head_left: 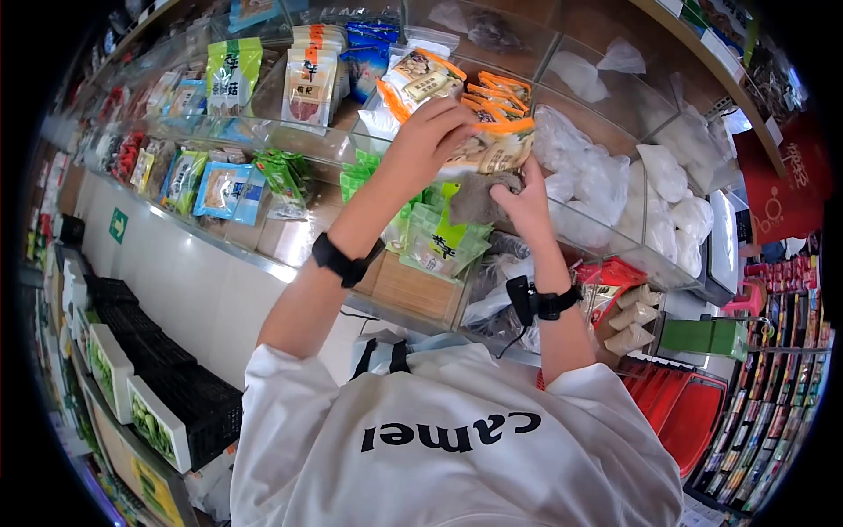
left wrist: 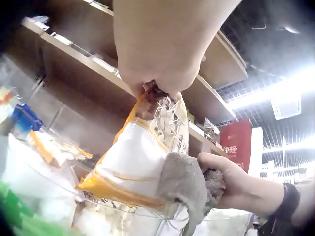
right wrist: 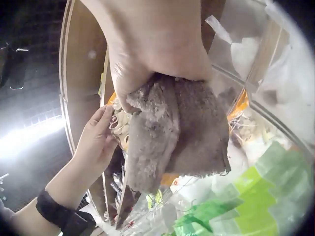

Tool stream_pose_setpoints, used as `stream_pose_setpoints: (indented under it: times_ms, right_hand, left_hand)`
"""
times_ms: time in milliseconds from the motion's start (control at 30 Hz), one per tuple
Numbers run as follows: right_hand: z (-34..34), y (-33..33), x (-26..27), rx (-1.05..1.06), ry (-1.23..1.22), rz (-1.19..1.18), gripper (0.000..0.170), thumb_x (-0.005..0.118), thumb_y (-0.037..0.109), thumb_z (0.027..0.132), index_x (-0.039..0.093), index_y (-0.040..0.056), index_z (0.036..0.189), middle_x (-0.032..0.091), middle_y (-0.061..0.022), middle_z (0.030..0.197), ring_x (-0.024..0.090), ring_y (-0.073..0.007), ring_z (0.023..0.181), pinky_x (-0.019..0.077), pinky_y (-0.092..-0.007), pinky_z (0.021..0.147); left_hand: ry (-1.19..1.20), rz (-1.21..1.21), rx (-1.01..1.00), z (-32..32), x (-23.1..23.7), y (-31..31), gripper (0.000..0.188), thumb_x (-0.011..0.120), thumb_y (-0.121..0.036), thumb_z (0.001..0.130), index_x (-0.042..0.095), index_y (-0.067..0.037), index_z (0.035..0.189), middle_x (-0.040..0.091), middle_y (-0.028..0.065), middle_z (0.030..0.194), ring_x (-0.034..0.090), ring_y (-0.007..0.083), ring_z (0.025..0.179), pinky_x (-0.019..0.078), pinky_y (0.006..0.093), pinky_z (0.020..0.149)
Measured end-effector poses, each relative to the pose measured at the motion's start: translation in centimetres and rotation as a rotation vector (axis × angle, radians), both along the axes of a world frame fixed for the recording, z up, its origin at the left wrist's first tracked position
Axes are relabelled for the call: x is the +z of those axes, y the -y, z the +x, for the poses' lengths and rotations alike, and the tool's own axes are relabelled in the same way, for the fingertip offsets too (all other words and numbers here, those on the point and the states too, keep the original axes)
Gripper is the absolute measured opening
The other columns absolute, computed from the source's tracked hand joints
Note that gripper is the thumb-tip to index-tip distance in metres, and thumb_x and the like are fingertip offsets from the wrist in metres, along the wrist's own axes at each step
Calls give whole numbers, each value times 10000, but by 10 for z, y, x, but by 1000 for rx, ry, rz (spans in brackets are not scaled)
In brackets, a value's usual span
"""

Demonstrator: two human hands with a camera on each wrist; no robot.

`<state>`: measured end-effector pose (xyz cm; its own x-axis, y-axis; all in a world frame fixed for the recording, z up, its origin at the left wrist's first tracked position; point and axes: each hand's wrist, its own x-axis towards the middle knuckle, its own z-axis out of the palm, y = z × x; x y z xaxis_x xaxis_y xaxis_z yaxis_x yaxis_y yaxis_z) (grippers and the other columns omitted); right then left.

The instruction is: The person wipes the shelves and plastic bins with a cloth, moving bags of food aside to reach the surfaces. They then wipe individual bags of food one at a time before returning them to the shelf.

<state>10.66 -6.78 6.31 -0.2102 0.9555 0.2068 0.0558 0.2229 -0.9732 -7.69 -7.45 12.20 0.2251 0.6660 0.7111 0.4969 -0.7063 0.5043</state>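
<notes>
An orange-edged food packet (head_left: 500, 149) hangs from the left hand (head_left: 430, 132), whose fingers pinch its upper edge; the left wrist view shows the packet's white side (left wrist: 135, 152) beneath that hand (left wrist: 157, 69). The right hand (head_left: 527, 202) grips a folded grey cloth (head_left: 474, 200) at the packet's lower part. Seen from the right wrist, the cloth (right wrist: 172, 132) droops below the right hand (right wrist: 157, 54), and the left hand (right wrist: 96, 140) holds the packet beyond it. Part of the packet is hidden by the cloth.
Clear-walled shelf bins hold more orange packets (head_left: 430, 79), green packets (head_left: 439, 241), blue packets (head_left: 369, 57) and white bagged goods (head_left: 580, 176). A bin near the body shows its wooden base (head_left: 408, 290). Red baskets (head_left: 685, 413) stand at the right, black crates (head_left: 158, 351) at the left.
</notes>
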Motion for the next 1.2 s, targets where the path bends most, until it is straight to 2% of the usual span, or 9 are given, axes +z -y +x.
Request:
stream_pose_setpoints:
  times_ms: [200,300,433,500,600,667,800,967,1200]
  right_hand:
    - [-28,43,-20,-12,-15,49,391,593,46,625,497,-11,1001,587,-72,901,547,-137,845,431,-263,770]
    - [-37,62,-20,81,-67,-67,383,575,37,632,501,-18,1004,577,-72,933,532,-127,862,418,-253,783]
    - [-49,67,-37,224,-67,-130,366,562,44,660,504,-10,1018,569,-78,971,518,-126,904,411,-259,800]
    - [-55,73,-40,294,-32,-159,359,560,47,670,502,-6,1021,562,-78,991,517,-134,913,409,-265,809]
    - [-62,76,-40,303,-118,-447,385,542,46,694,488,0,1073,540,-78,1034,504,-164,957,387,-282,855]
    - [-65,74,-47,130,-14,-51,430,509,35,709,466,7,1136,506,-95,1087,474,-203,1025,362,-295,892]
    - [-74,95,-18,-1,-104,148,463,501,48,717,470,47,1179,479,-125,1145,440,-258,1080,332,-322,926]
    - [-94,123,-25,192,527,767,483,559,104,717,509,164,1193,392,-118,1278,425,-317,1093,339,-395,911]
    - [-82,80,-52,88,624,824,439,555,62,748,530,145,1178,462,-121,1174,450,-300,1072,371,-391,884]
  left_hand:
    - [383,-349,135,-23,-36,74,312,621,-26,753,543,-17,1055,543,84,1045,531,175,961,442,280,806]
    - [795,-479,-22,-37,-71,101,652,667,-191,746,330,-57,1288,432,64,1250,486,178,1045,391,262,875]
    - [768,-647,15,-48,-109,135,563,615,-306,800,396,-30,1240,492,56,1177,497,146,1003,384,258,866]
    - [820,-1050,252,-50,-104,147,513,564,-364,835,448,-10,1189,552,44,1067,509,117,950,385,250,843]
    - [981,-1001,351,-53,-132,149,461,517,-385,864,492,-14,1136,585,38,967,528,111,899,413,249,792]
    - [1200,-950,411,-42,-136,149,428,467,-364,894,468,-22,1152,568,48,1006,537,127,902,441,263,753]
    - [1329,-869,329,-37,-134,150,470,430,-392,902,416,-28,1199,519,69,1105,537,150,934,455,288,758]
    - [1253,-819,132,-25,-146,151,503,364,-407,919,372,-40,1264,510,52,1126,517,128,955,430,259,785]
    - [1146,-1037,336,-23,-122,159,449,381,-358,926,436,0,1191,512,35,1104,503,130,938,373,251,830]
